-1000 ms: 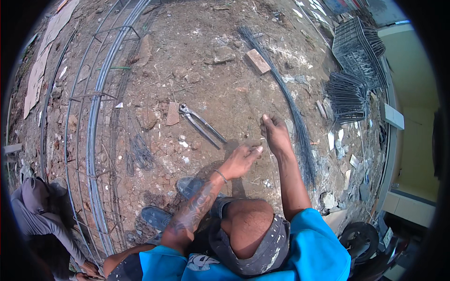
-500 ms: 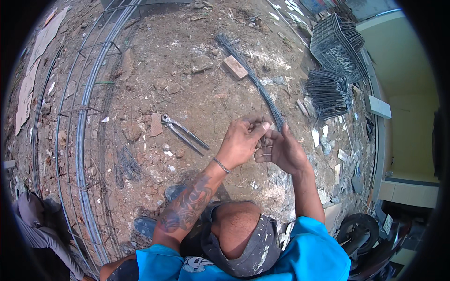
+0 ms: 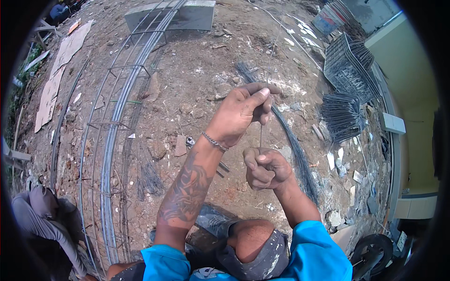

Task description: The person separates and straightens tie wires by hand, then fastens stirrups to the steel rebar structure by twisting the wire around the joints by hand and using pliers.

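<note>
A thin tie wire [image 3: 261, 136] runs upright between my two hands. My left hand [image 3: 241, 110], with a chain bracelet at the wrist, pinches it higher up between thumb and fingers. Below, my right hand [image 3: 267, 167] is curled closed around the wire. Beyond the left hand the wire seems to continue upward as a faint line. Behind my hands a long bundle of tie wires [image 3: 296, 147] lies on the ground. Pincers [image 3: 190, 142] lie by my left forearm, which hides their middle; the handle ends show to its right.
A long rebar cage [image 3: 115, 117] stretches along the left, its far end by a grey block [image 3: 197, 16]. Bent stirrups [image 3: 342, 117] and a black crate [image 3: 349, 68] are at the right. A small wire bunch [image 3: 151, 180] lies near the cage. Another person's leg [image 3: 44, 229] shows lower left.
My hands have moved apart along the wire, the left one upward and the right one downward into a fist. The view has shifted. A brick on the ground is now hidden.
</note>
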`<state>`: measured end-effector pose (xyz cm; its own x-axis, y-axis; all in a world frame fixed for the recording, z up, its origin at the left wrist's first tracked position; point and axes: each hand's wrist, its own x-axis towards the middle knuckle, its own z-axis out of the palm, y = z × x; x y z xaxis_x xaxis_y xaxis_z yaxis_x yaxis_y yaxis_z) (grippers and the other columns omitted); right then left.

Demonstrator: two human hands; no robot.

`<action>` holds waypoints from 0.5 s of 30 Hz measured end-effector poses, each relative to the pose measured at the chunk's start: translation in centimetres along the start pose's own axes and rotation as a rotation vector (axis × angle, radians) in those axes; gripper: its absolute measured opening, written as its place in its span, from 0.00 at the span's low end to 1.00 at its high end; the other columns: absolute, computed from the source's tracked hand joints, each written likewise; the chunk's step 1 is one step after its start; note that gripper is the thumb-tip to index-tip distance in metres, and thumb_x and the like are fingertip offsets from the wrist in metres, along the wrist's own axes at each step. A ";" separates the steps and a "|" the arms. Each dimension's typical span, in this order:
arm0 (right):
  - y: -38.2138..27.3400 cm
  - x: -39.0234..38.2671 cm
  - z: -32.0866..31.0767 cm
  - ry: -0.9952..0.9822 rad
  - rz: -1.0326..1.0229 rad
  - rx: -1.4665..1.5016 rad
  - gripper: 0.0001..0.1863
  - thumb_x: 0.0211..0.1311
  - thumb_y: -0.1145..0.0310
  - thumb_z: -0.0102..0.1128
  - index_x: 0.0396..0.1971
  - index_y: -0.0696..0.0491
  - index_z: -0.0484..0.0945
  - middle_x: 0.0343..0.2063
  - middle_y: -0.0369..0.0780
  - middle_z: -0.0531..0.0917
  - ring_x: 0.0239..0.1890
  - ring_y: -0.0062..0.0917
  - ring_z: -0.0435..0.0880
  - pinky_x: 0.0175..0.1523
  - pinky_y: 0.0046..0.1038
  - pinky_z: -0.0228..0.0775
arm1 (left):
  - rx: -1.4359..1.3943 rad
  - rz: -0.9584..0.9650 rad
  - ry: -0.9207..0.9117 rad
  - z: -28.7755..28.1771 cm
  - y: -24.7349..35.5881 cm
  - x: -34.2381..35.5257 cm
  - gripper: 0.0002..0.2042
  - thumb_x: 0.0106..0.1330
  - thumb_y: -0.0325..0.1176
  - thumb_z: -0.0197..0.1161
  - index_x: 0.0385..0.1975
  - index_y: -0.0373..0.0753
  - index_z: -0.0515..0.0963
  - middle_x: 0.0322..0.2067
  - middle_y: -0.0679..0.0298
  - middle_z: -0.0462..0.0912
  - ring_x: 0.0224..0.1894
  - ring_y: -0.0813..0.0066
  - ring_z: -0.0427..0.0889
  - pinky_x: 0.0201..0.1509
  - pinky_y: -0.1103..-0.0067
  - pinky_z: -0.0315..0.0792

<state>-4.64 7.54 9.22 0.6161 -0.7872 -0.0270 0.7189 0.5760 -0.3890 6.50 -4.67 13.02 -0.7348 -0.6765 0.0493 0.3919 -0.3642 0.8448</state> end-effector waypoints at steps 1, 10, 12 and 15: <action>-0.1 0.9 0.5 -0.113 -0.037 0.036 0.15 0.65 0.64 0.41 0.37 0.60 0.69 0.05 0.30 0.58 0.05 0.14 0.49 0.13 0.20 0.43 | -0.175 -0.003 -0.012 -0.7 -0.1 0.2 0.14 0.70 0.36 0.48 0.45 0.33 0.73 0.24 0.70 0.74 0.24 0.83 0.72 0.30 0.87 0.68; -2.7 4.5 6.8 -0.332 -0.946 -0.467 0.11 0.70 0.65 0.35 0.43 0.50 0.68 0.10 0.33 0.67 0.07 0.15 0.59 0.13 0.18 0.50 | -0.887 0.114 -0.096 -1.7 -2.8 3.6 0.15 0.73 0.40 0.38 0.39 0.39 0.71 0.37 0.61 0.81 0.47 0.67 0.80 0.43 0.75 0.76; -3.2 4.7 8.3 0.091 -1.453 -0.504 0.13 0.70 0.65 0.34 0.47 0.51 0.66 0.17 0.38 0.71 0.13 0.20 0.65 0.20 0.23 0.57 | -0.871 0.103 -0.083 -0.8 -4.4 4.3 0.16 0.73 0.41 0.38 0.36 0.40 0.72 0.36 0.62 0.81 0.47 0.67 0.79 0.45 0.74 0.76; -5.9 4.0 8.0 0.258 -1.837 -0.755 0.14 0.69 0.68 0.34 0.50 0.50 0.65 0.25 0.40 0.73 0.21 0.22 0.70 0.26 0.23 0.64 | -0.839 0.002 0.047 -0.3 -7.9 4.4 0.15 0.73 0.44 0.38 0.32 0.42 0.69 0.33 0.65 0.79 0.43 0.69 0.79 0.45 0.74 0.76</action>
<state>-3.82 2.77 18.73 -0.6621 -0.2666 0.7004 0.0228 -0.9413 -0.3367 0.31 -4.97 6.39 -0.7173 -0.6967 0.0125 0.6884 -0.7057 0.1675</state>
